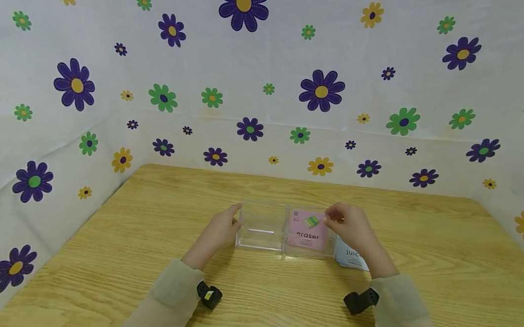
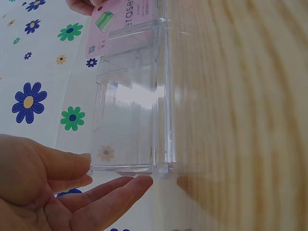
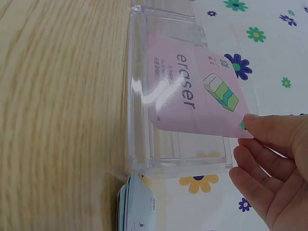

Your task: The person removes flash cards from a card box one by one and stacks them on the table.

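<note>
A clear plastic box [image 1: 259, 246] with two compartments sits on the table. My right hand [image 1: 352, 226] pinches the top corner of a pink card [image 1: 308, 229] between thumb and fingers. This card reads "eraser" and has a green eraser drawn on it; in the right wrist view, the lower part of the card [image 3: 187, 91] is inside the right compartment. At the box's other end, my left hand [image 1: 217, 230] touches the outer side, with thumb and fairly straight fingertips against the end wall in the left wrist view. The left compartment [image 2: 127, 120] holds no card.
A small stack of cards [image 1: 350, 257], with a light blue "juice" card on top, lies right of the box, partly under my right forearm. The wooden table [image 1: 282, 293] ends at a white flowered cloth [image 1: 271, 149] behind and at both sides.
</note>
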`<state>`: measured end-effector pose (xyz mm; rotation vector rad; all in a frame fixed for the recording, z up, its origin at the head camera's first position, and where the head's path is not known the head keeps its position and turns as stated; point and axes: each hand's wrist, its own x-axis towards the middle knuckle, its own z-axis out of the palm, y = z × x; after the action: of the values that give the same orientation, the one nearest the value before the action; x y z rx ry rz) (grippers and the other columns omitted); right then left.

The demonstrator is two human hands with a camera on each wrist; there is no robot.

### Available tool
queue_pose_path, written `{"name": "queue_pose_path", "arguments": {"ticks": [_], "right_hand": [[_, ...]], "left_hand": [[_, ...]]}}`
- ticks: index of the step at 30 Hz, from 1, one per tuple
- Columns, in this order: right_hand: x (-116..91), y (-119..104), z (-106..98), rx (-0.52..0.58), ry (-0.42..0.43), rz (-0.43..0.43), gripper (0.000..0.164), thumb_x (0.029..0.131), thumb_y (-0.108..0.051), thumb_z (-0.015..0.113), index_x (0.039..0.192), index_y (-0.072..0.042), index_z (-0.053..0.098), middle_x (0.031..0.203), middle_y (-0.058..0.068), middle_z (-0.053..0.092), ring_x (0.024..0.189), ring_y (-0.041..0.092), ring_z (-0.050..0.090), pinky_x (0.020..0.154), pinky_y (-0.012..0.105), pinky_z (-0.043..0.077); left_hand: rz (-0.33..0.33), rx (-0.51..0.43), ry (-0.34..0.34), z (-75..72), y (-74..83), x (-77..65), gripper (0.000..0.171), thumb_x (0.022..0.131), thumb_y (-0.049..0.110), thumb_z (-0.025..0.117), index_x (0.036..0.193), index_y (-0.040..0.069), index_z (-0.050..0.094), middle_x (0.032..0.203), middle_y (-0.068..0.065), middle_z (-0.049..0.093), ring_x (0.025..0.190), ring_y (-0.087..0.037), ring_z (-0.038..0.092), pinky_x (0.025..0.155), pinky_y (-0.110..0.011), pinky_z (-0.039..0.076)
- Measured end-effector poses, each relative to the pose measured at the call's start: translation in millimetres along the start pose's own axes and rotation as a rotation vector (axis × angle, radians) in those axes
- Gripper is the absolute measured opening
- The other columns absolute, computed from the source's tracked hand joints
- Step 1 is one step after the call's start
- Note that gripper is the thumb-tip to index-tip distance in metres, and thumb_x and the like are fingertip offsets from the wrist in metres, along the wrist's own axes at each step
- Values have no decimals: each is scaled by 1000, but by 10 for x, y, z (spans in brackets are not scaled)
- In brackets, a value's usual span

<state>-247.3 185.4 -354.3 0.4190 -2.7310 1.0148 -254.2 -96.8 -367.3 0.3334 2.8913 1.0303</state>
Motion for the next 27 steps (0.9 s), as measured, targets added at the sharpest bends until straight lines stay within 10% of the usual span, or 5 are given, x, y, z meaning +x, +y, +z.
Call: {"name": "queue_pose_path", "arguments": {"ticks": [27], "right_hand": [[-22, -95, -86, 15, 66, 15, 8, 85, -2, 56, 88, 0, 63, 85, 10, 63, 76, 21, 57, 67, 35, 48]], "left_hand": [[9, 6, 6, -10, 18, -17, 47, 91, 7, 47, 134, -2, 32, 101, -20, 59, 67, -18, 52, 53, -27, 40]]}}
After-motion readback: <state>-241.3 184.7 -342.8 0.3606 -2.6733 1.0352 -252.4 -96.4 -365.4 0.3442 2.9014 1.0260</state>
